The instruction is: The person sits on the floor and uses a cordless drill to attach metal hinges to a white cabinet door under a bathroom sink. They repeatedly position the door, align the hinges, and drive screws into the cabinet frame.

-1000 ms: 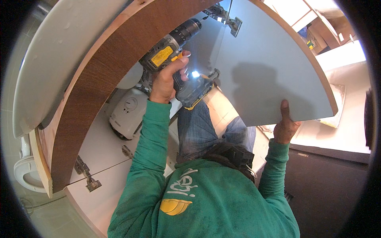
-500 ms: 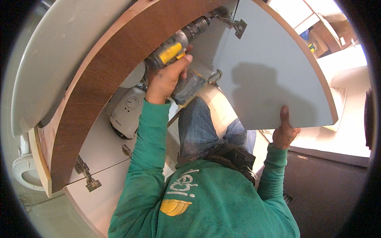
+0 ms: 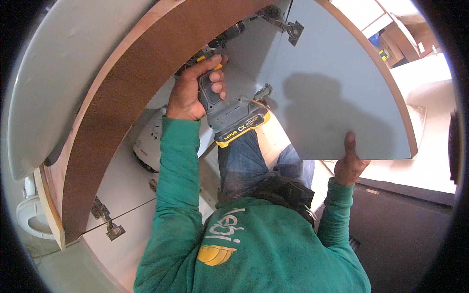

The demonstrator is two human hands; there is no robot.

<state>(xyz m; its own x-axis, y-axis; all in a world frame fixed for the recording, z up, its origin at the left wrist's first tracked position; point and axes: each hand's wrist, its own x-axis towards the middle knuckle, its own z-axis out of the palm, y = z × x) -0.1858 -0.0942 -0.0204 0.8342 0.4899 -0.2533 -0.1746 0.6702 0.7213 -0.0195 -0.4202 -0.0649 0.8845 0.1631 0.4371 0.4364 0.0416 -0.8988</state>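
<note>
My left hand (image 3: 191, 93) grips the handle of a grey and yellow cordless drill (image 3: 229, 112). The drill's nose points up into the cabinet, toward the upper metal hinge (image 3: 289, 27). A second hinge (image 3: 262, 91) sits just right of the drill's battery. My right hand (image 3: 351, 163) presses on the lower edge of the open grey cabinet door (image 3: 337, 83), thumb up against its face. Both arms wear green sleeves.
A brown wooden cabinet edge (image 3: 117, 97) curves along the left, with a white panel (image 3: 53, 73) beyond it. Inside the cabinet lies a white round object (image 3: 151, 144). Two more hinges (image 3: 107, 222) sit at the lower left. A white fixture (image 3: 29, 219) stands at the far left.
My left hand has pushed the drill up and deeper into the cabinet, toward the upper hinge. My right hand stays on the door's lower edge.
</note>
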